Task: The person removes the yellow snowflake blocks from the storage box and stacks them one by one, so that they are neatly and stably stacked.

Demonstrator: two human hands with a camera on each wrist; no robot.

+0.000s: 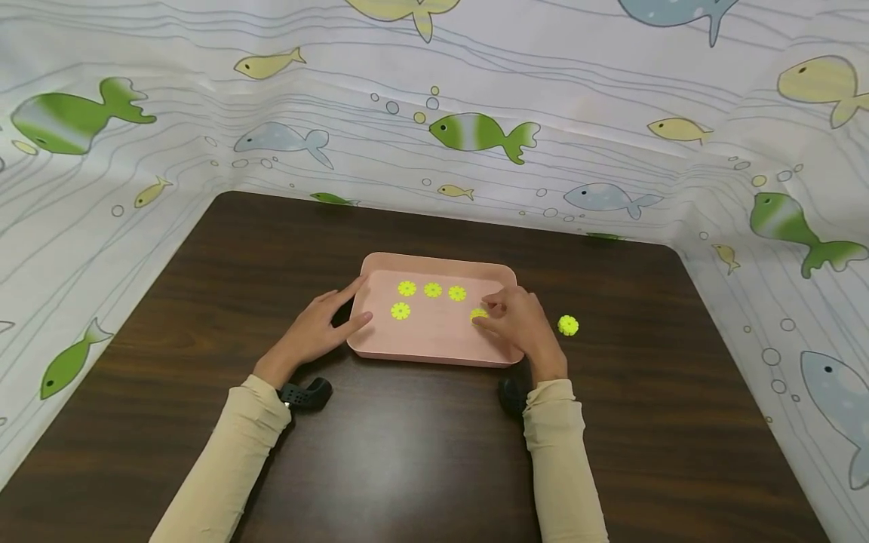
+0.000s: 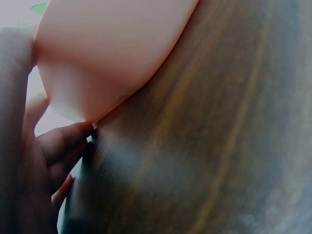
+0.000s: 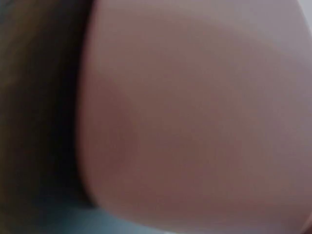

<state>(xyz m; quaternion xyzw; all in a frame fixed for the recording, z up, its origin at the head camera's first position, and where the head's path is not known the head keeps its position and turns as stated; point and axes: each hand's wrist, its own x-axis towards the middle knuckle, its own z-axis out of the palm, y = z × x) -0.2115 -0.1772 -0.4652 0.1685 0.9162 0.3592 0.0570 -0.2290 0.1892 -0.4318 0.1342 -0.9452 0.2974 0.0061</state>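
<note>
A shallow pink tray [image 1: 434, 347] lies on the table, with several flat yellow-green flower-shaped pieces inside, such as one flower-shaped piece [image 1: 400, 311] at the lower left. My left hand [image 1: 315, 328] grips the tray's left side, thumb over the rim. In the left wrist view, that hand's fingers [image 2: 63, 141] touch the tray's corner [image 2: 92, 92]. Above the tray's right part, my right hand [image 1: 519, 320] pinches another yellow-green flower-shaped piece [image 1: 478, 313], partly hidden by the fingers. The right wrist view is blurred and shows mostly the pink tray [image 3: 195, 122].
To the right of the tray, a thicker-looking yellow-green flower-shaped piece [image 1: 568, 325] lies on the dark wooden table [image 1: 407, 460]. Fish-printed white sheets [image 1: 380, 151] stand along the table's back and sides. Each wrist wears a black band device [image 1: 307, 394].
</note>
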